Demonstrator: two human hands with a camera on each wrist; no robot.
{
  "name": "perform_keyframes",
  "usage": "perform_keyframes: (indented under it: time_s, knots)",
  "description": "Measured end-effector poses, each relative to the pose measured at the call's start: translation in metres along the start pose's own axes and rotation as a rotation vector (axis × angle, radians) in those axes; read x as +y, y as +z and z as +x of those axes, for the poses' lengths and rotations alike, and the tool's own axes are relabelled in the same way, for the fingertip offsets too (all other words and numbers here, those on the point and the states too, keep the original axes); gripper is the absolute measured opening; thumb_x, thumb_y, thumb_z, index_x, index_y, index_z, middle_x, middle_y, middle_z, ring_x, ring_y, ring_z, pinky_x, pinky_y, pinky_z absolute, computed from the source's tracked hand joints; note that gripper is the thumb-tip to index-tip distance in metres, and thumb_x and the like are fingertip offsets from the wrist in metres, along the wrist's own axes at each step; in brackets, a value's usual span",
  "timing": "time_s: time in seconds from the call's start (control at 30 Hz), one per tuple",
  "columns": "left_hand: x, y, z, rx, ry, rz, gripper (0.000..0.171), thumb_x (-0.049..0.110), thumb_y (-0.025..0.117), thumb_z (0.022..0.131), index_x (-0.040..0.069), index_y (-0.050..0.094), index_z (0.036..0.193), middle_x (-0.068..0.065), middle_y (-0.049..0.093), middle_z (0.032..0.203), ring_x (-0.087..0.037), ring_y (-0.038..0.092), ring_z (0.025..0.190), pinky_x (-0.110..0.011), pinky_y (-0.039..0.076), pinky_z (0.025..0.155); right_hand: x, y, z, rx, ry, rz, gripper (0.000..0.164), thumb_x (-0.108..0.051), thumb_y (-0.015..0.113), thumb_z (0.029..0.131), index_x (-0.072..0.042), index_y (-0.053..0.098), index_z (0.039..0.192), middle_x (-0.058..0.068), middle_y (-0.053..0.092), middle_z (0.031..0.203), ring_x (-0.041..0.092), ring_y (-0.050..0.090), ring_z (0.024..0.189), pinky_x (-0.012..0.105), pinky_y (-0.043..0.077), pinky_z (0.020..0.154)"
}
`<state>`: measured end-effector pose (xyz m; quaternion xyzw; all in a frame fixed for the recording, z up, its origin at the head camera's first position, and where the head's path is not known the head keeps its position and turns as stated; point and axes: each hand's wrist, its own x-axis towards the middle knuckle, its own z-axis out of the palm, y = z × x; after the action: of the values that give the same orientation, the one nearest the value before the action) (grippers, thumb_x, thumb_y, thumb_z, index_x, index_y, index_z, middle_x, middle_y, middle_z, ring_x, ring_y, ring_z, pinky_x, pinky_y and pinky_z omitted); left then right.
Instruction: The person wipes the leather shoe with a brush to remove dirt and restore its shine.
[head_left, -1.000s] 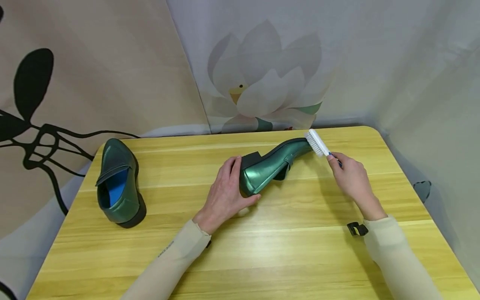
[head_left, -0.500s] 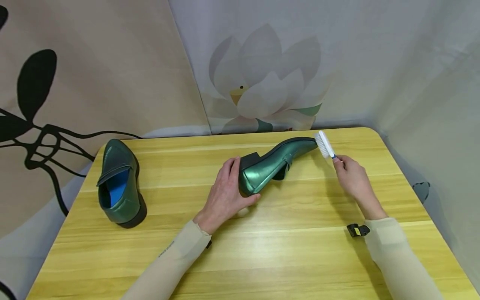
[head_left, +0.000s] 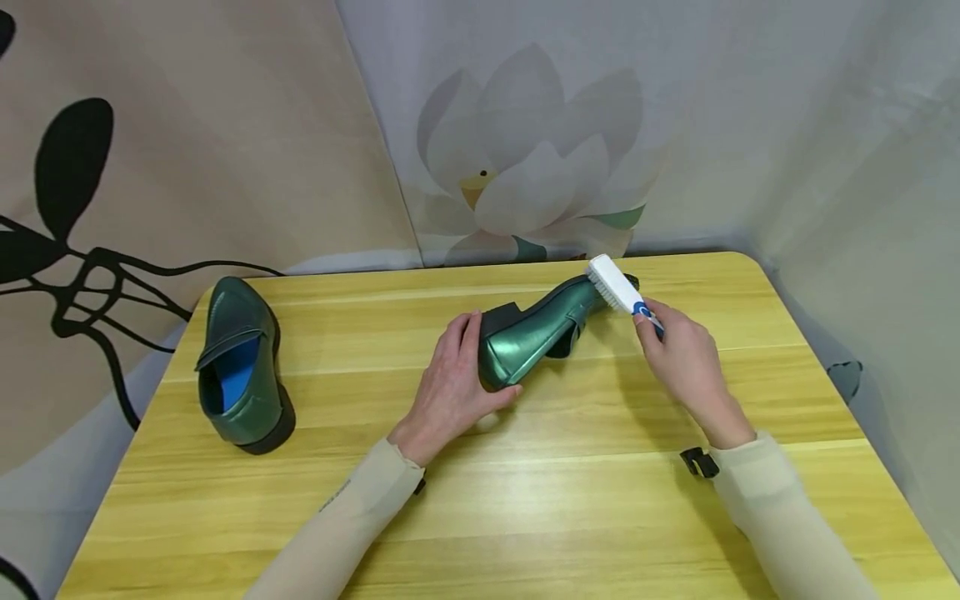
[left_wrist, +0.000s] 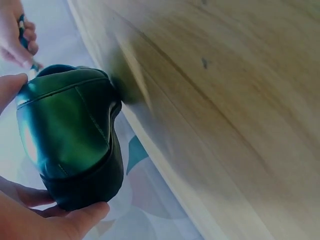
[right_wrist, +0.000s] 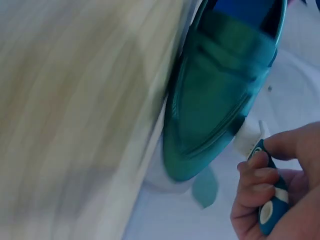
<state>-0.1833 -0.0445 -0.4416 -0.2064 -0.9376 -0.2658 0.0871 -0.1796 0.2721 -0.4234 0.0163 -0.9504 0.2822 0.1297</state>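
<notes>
A shiny green loafer point(head_left: 528, 337) lies tipped on its side in the head view, its toe pointing to the back right. My left hand point(head_left: 450, 387) grips it by the heel; in the left wrist view the fingers point(left_wrist: 82, 220) lie on the dark heel block and the thumb is on the upper. My right hand point(head_left: 682, 354) holds a white brush point(head_left: 615, 283) by its blue-and-white handle point(right_wrist: 272, 200). The bristles lie against the side of the loafer near the toe.
The matching green loafer point(head_left: 243, 367), with a blue insole, stands upright at the left of the wooden table point(head_left: 540, 517). Behind the table hangs a pale curtain point(head_left: 262, 125) with a flower print.
My right hand first moved the brush outward past the toe tip, then back left along the shoe's side. My left hand and both loafers have stayed in place.
</notes>
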Motion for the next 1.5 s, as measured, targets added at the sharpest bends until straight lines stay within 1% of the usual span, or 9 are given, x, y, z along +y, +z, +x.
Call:
perform_keyframes:
  time_s: [0.13, 0.37, 0.6, 0.7, 0.8, 1.0, 1.17, 1.37, 1.5]
  knots:
    - [0.0, 0.0, 0.0, -0.001, -0.001, 0.008, 0.114, 0.051, 0.091, 0.074, -0.003, 0.035, 0.156, -0.023, 0.041, 0.152, -0.039, 0.049, 0.132, -0.049, 0.049, 0.105, -0.02, 0.005, -0.005, 0.002, -0.1, -0.029, 0.039, -0.021, 0.059, 0.104, 0.006, 0.067, 0.131, 0.025, 0.072, 0.11, 0.029, 0.058, 0.067, 0.042, 0.046, 0.057]
    - [0.002, 0.0, -0.001, -0.008, -0.016, -0.01, 0.114, 0.048, 0.093, 0.073, -0.002, 0.034, 0.157, -0.023, 0.04, 0.152, -0.039, 0.048, 0.132, -0.051, 0.052, 0.101, -0.045, 0.016, -0.02, 0.011, -0.267, -0.054, 0.032, -0.021, 0.065, 0.098, -0.002, 0.074, 0.122, 0.009, 0.07, 0.085, 0.018, 0.055, 0.058, 0.033, 0.041, 0.046]
    - [0.0, 0.001, -0.002, 0.008, 0.014, 0.0, 0.114, 0.048, 0.092, 0.073, -0.005, 0.034, 0.156, -0.024, 0.041, 0.151, -0.039, 0.049, 0.132, -0.05, 0.051, 0.103, -0.062, 0.024, -0.035, -0.017, -0.44, -0.041, 0.033, -0.023, 0.069, 0.095, -0.004, 0.075, 0.121, 0.0, 0.064, 0.078, 0.009, 0.05, 0.059, 0.025, 0.039, 0.047]
    - [0.0, 0.002, -0.001, 0.009, 0.012, 0.001, 0.114, 0.047, 0.092, 0.074, -0.006, 0.034, 0.156, -0.025, 0.041, 0.151, -0.04, 0.048, 0.132, -0.05, 0.05, 0.104, -0.064, 0.024, -0.035, -0.023, -0.473, -0.049, 0.034, -0.023, 0.069, 0.095, -0.003, 0.075, 0.122, 0.0, 0.064, 0.078, 0.008, 0.049, 0.058, 0.024, 0.038, 0.047]
    - [0.0, 0.001, -0.001, 0.005, 0.001, 0.0, 0.114, 0.048, 0.092, 0.074, -0.005, 0.034, 0.156, -0.024, 0.041, 0.151, -0.039, 0.048, 0.132, -0.05, 0.051, 0.102, -0.061, 0.022, -0.03, -0.016, -0.431, -0.063, 0.033, -0.021, 0.068, 0.096, -0.003, 0.074, 0.122, 0.002, 0.064, 0.078, 0.01, 0.049, 0.058, 0.026, 0.038, 0.046]
    - [0.001, 0.001, -0.002, -0.003, -0.015, 0.001, 0.113, 0.049, 0.091, 0.074, -0.002, 0.034, 0.157, -0.023, 0.04, 0.152, -0.038, 0.048, 0.131, -0.051, 0.055, 0.097, -0.047, 0.014, -0.013, 0.024, -0.24, -0.079, 0.032, -0.019, 0.065, 0.1, 0.001, 0.073, 0.123, 0.014, 0.072, 0.09, 0.021, 0.058, 0.059, 0.035, 0.044, 0.047]
    - [0.001, 0.002, -0.002, 0.002, -0.004, 0.01, 0.113, 0.048, 0.092, 0.073, -0.003, 0.034, 0.156, -0.023, 0.041, 0.151, -0.038, 0.049, 0.131, -0.05, 0.052, 0.101, -0.029, 0.008, -0.003, 0.042, -0.123, -0.089, 0.035, -0.018, 0.062, 0.102, 0.007, 0.07, 0.125, 0.023, 0.073, 0.096, 0.025, 0.057, 0.059, 0.036, 0.041, 0.047]
    - [0.0, 0.003, -0.002, 0.004, 0.004, 0.023, 0.114, 0.05, 0.091, 0.074, -0.003, 0.034, 0.156, -0.023, 0.041, 0.15, -0.038, 0.05, 0.13, -0.049, 0.052, 0.101, -0.006, 0.001, 0.004, 0.062, -0.047, -0.093, 0.037, -0.018, 0.056, 0.105, 0.01, 0.068, 0.126, 0.022, 0.068, 0.086, 0.025, 0.05, 0.054, 0.036, 0.036, 0.046]
    - [-0.002, 0.003, -0.002, -0.001, -0.008, 0.009, 0.113, 0.051, 0.09, 0.074, -0.002, 0.033, 0.157, -0.022, 0.041, 0.15, -0.038, 0.05, 0.13, -0.049, 0.053, 0.1, 0.008, -0.001, 0.006, 0.049, -0.002, -0.09, 0.038, -0.02, 0.052, 0.108, 0.01, 0.066, 0.126, 0.02, 0.065, 0.081, 0.025, 0.049, 0.054, 0.037, 0.036, 0.047]
